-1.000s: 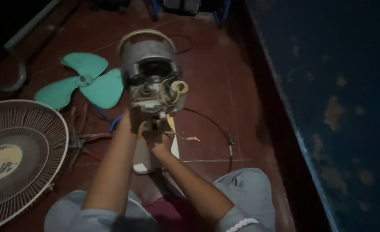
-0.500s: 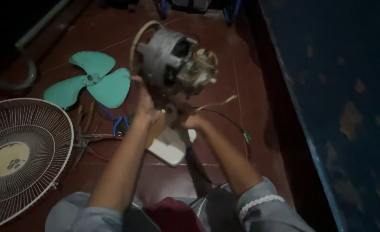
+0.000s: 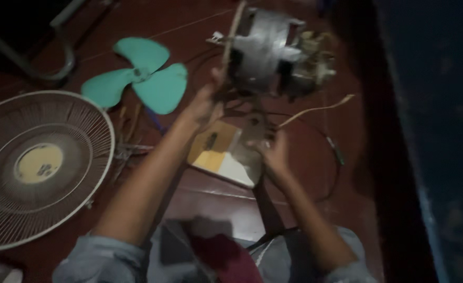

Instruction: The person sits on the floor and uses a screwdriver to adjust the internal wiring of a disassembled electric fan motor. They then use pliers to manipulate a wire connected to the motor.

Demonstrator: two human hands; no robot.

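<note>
A grey metal fan motor [image 3: 273,50] with its wiring exposed is lifted above the red floor, tipped on its side. My left hand [image 3: 204,105] grips its lower left edge near the round rear plate. My right hand [image 3: 273,152] holds the neck part under the motor, beside a loose pale wire [image 3: 318,110]. A white and yellow fan housing piece [image 3: 221,152] lies on the floor just below both hands. The picture is blurred, so fine parts of the motor are unclear.
A teal three-blade fan blade [image 3: 142,78] lies at upper left. A round wire fan guard [image 3: 37,162] rests at far left. A black cable [image 3: 331,157] loops on the red tiled floor [image 3: 200,199]. A dark blue wall [image 3: 441,131] runs along the right. My knees fill the bottom.
The motor has been tilted from facing up to lying sideways and raised to the right. Both hands followed it, the right hand sliding to the neck below.
</note>
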